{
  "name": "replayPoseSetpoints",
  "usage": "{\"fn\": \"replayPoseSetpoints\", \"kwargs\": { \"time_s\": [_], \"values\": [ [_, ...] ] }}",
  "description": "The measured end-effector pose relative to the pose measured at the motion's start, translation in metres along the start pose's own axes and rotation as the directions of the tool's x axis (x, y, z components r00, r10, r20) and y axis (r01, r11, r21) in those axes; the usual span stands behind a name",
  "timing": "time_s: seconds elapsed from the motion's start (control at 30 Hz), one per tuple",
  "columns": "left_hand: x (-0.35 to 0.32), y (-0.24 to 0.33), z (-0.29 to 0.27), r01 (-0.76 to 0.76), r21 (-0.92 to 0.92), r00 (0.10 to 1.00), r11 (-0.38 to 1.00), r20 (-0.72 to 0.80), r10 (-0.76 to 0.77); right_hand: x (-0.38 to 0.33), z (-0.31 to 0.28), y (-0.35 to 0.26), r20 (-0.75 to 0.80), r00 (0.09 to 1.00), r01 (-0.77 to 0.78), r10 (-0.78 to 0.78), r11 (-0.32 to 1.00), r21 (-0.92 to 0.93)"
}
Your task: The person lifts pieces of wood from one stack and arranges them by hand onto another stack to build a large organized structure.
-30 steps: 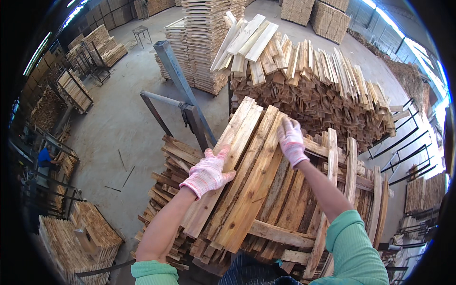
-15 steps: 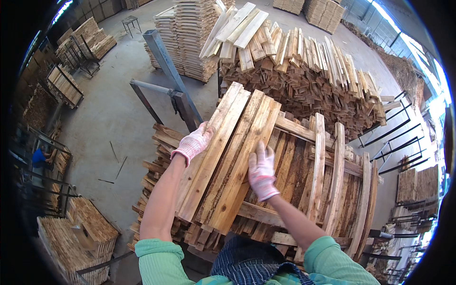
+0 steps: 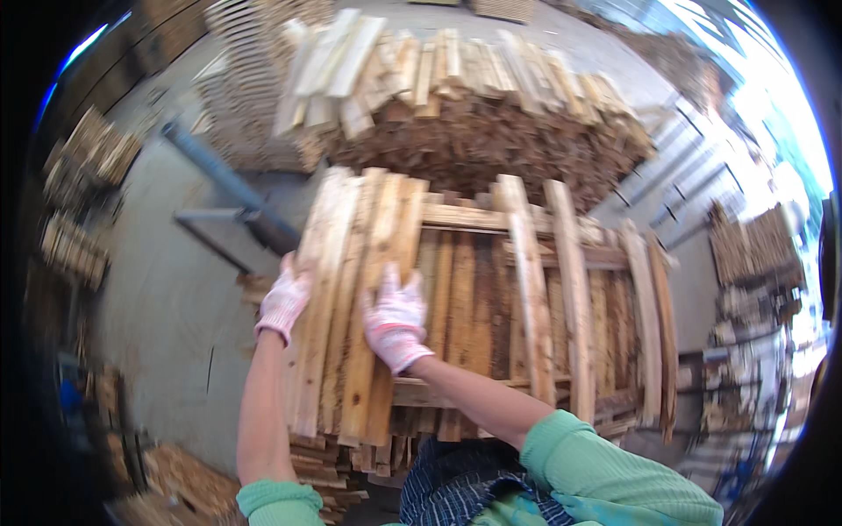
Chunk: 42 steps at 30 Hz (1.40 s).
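Several long pale wooden planks [image 3: 351, 289] lie side by side on a stack of slats [image 3: 526, 298] in front of me. My left hand [image 3: 283, 302], in a pink-and-white work glove, grips the left edge of the outermost plank. My right hand [image 3: 395, 323], gloved the same way, lies flat with fingers spread on top of the planks to the right of it. Both green sleeves come in from the lower edge.
A large heap of short wood pieces [image 3: 474, 123] rises behind the stack. A blue-grey metal frame [image 3: 232, 206] stands on the concrete floor [image 3: 167, 289] to the left. More wood piles [image 3: 79, 245] line the left side, and bundles [image 3: 754, 245] stand at the right.
My head has turned, so the stack now sits more central and upright. My right hand moved left onto the planks beside my left hand, which has slid down the left plank's edge.
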<state>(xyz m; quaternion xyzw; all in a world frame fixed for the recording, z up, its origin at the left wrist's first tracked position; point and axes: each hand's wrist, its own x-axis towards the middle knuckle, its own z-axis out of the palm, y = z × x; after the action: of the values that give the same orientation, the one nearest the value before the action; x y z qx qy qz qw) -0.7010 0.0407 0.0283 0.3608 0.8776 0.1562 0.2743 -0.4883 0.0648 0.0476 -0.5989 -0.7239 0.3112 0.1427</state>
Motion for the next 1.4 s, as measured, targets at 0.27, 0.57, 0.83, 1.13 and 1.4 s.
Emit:
{"fn": "replayPoseSetpoints", "kwargs": {
  "time_s": [0.27,0.57,0.83,1.13,1.4],
  "values": [
    [-0.036,0.021,0.018,-0.325,0.35,0.746,0.879,-0.476,0.465,-0.019,-0.114,0.059,0.149,0.97,0.182,-0.19,0.981,0.065],
    [-0.239,0.176,0.112,-0.857,-0.291,0.51,0.426,-0.355,0.784,-0.112,-0.378,0.443,-0.443,0.855,-0.491,0.269,0.695,-0.525],
    [-0.369,0.399,0.309,-0.727,-0.472,0.423,0.499,0.264,0.867,-0.105,-0.411,0.536,-0.145,0.945,-0.321,0.294,0.919,-0.227],
    [-0.399,0.471,0.428,-0.373,-0.142,0.869,0.917,0.294,0.399,-0.086,-0.486,0.512,-0.194,0.949,-0.249,0.248,0.968,0.017],
    [-0.409,0.467,0.428,-0.495,0.116,0.865,0.861,0.155,0.476,-0.088,-0.396,0.519,-0.226,0.956,-0.258,0.186,0.899,-0.353]
  ]
}}
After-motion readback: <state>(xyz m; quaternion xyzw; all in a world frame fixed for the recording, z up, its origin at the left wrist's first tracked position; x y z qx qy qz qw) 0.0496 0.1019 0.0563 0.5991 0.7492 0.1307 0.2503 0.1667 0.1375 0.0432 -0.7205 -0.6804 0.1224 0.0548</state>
